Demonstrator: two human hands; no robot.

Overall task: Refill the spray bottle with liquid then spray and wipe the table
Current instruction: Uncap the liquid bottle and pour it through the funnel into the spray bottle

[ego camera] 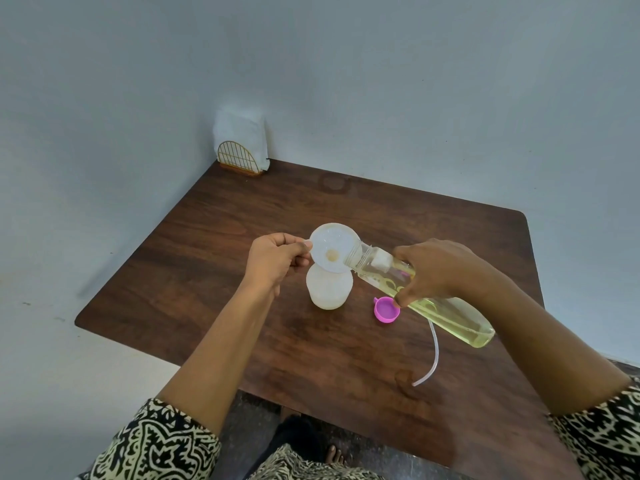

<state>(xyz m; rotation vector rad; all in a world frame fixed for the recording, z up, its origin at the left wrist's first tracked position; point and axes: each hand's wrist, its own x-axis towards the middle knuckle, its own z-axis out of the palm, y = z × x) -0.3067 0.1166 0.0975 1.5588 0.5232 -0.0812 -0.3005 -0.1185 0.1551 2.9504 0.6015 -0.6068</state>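
Observation:
A small white translucent spray bottle point(329, 289) stands open on the brown table point(207, 265). A white funnel point(334, 247) sits in its neck, and my left hand point(277, 261) pinches the funnel's rim tab. My right hand point(436, 271) grips a clear bottle of pale yellow liquid point(450, 313), tilted with its mouth over the funnel's edge. A little liquid lies at the funnel's bottom.
A pink cap point(386, 309) lies just right of the spray bottle. A white dip tube point(431, 358) curves along the table near the front right. A napkin holder with white napkins point(240, 143) stands at the far left corner against the wall.

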